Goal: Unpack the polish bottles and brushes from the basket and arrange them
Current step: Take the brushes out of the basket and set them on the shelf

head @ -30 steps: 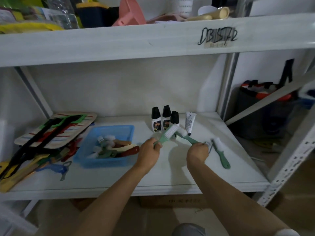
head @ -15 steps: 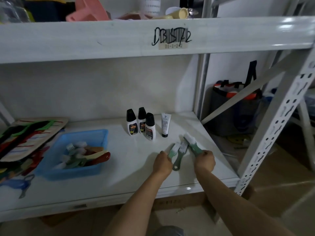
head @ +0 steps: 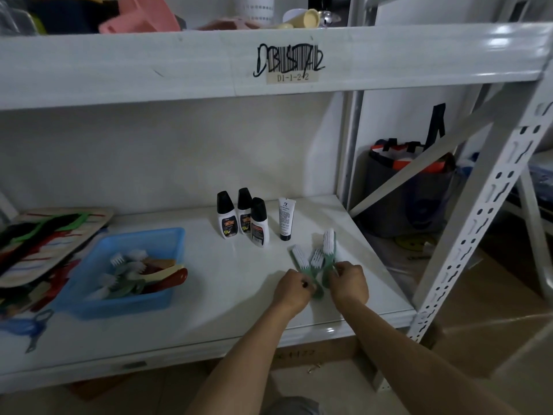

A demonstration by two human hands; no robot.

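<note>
You face a white metal shelving rack (head: pixel 299 301) against a pale plaster wall (head: pixel 149 151); its perforated white upright (head: pixel 478 223) stands right, over a dim brownish floor (head: pixel 493 324).

White metal shelf (head: pixel 227 301) carrying the lot. Back centre, three black-capped polish bottles (head: pixel 244 217) upright in a tight cluster, a white tube (head: pixel 286 218) standing on its black cap just to their right. Nearer the front edge, three green brushes (head: pixel 314 262) fanned out, bristles pointing back. Left, a blue basket (head: pixel 119 302) with more brushes inside. Far left, a striped board (head: pixel 59 235) over a pile too jumbled to identify, possibly shoehorns.
</note>
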